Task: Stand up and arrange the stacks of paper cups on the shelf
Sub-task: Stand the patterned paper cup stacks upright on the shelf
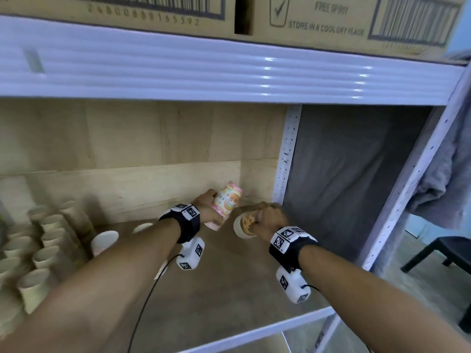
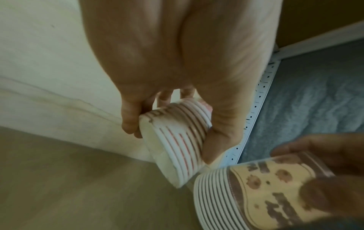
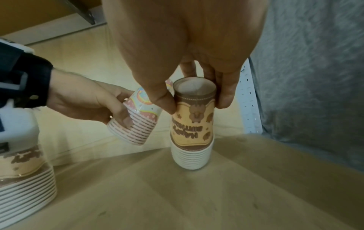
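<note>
Shelf point(image 1: 229, 289); hands hold cup stacks point(image 3: 192, 124) (box point(image 1: 356, 19): "FREE SPIRIT")

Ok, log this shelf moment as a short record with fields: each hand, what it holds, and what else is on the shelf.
left hand: grips the rainbow cup stack, tilted, off the shelf board
right hand: pinches the brown cup stack, rims down, upright at the board
plain cup stacks: far left of shelf
cardboard boxes: shelf above

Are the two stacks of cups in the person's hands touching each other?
Cannot tell: the pink stack and brown stack look apart in the right wrist view, nearly meeting in the left wrist view.
</note>
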{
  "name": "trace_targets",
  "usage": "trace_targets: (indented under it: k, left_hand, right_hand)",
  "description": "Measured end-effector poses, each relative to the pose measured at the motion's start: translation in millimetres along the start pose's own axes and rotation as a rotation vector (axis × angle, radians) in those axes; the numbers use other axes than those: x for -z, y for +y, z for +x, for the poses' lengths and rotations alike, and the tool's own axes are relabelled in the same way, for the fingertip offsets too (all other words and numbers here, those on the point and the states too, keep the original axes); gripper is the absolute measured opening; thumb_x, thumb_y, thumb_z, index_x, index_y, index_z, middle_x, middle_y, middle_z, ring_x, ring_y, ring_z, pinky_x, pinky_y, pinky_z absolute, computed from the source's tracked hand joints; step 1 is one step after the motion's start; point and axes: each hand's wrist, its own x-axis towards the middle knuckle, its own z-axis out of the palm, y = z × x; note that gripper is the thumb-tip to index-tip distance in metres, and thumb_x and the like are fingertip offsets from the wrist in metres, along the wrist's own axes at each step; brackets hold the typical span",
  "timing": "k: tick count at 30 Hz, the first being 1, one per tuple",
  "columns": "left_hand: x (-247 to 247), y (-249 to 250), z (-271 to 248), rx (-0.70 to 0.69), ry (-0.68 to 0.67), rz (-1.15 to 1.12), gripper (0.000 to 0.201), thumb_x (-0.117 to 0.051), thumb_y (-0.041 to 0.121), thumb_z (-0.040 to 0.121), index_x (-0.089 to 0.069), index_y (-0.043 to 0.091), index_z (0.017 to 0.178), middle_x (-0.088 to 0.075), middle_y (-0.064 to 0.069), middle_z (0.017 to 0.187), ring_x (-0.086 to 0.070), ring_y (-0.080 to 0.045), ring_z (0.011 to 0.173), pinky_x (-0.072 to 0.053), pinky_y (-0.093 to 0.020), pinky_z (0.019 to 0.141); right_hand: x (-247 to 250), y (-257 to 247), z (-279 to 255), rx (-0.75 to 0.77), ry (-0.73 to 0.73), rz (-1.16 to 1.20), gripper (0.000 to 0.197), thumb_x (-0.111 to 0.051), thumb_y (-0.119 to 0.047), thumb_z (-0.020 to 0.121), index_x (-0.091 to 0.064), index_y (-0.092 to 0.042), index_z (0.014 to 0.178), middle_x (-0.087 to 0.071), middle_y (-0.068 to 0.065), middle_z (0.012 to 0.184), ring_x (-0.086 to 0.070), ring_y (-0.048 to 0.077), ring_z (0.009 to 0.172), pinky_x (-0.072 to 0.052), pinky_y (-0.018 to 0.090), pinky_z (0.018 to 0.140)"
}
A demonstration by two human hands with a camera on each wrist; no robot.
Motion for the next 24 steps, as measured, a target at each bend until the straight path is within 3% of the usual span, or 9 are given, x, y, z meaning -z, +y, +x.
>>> trace_targets:
  k: [5,11,16,19,21,24]
  left_hand:
    - [-13.3,-11.3,-16.2,0.039,0.048,-0.110,0.070,-0.084,0.009,0.062,-0.041,0.013,0.118,-0.062,-0.006,0.110,-0.061,-0.025,0.100,-0.051,-0.032,0.080]
    - [-29.0,-22.5,-32.6,0.079,0.082,-0.144,0.082,-0.090,0.016,0.055,-0.041,0.017,0.121,-0.062,0.000,0.114,-0.060,-0.022,0.104,-0.052,-0.039,0.091]
    - [-47.5,-36.7,-28.4,0.107,0.088,-0.141,0.088,-0.091,0.028,0.043,-0.044,0.023,0.117,-0.061,0.007,0.111,-0.062,-0.018,0.104,-0.054,-0.041,0.091]
    - [-70.4,-69.0,-2.2,0.120,0.094,-0.163,0.084,-0.090,0.035,0.049,-0.043,0.025,0.119,-0.057,0.014,0.106,-0.059,-0.012,0.098,-0.052,-0.039,0.092]
    - [-80.0,-81.1,5.6,0.109,0.095,-0.175,0.087,-0.085,0.052,0.047,-0.045,0.034,0.123,-0.061,0.016,0.111,-0.063,-0.012,0.106,-0.053,-0.039,0.095]
    - [-80.6,-74.0,-5.8,0.122,0.106,-0.227,0.100,-0.084,0.044,0.048,-0.039,0.028,0.137,-0.058,0.008,0.127,-0.057,-0.016,0.115,-0.047,-0.040,0.102]
  right_hand:
    - [10.5,-16.7,-4.7,0.043,-0.018,-0.009,0.044,-0.062,-0.029,0.087,-0.053,-0.008,0.124,-0.059,0.013,0.123,-0.058,0.030,0.113,-0.045,0.031,0.081]
    - [14.3,-28.4,-8.6,0.070,-0.009,-0.020,0.049,-0.057,-0.036,0.091,-0.045,-0.018,0.135,-0.055,0.009,0.129,-0.057,0.030,0.116,-0.034,0.025,0.075]
    - [-4.2,-37.8,11.6,0.080,-0.030,0.046,0.040,-0.063,-0.031,0.081,-0.055,-0.012,0.116,-0.061,0.011,0.116,-0.059,0.032,0.108,-0.047,0.031,0.080]
    - [-16.7,-37.2,25.1,0.091,-0.049,0.058,0.043,-0.064,-0.032,0.078,-0.056,-0.011,0.114,-0.062,0.013,0.113,-0.059,0.032,0.106,-0.047,0.033,0.084]
    - [-22.9,-36.3,32.8,0.095,-0.052,0.049,0.041,-0.060,-0.035,0.074,-0.058,-0.013,0.108,-0.063,0.012,0.110,-0.061,0.031,0.103,-0.048,0.032,0.082]
    - [-31.5,-35.5,43.2,0.084,-0.064,0.035,0.039,-0.046,-0.041,0.068,-0.056,-0.019,0.098,-0.063,0.010,0.103,-0.061,0.029,0.098,-0.045,0.031,0.079]
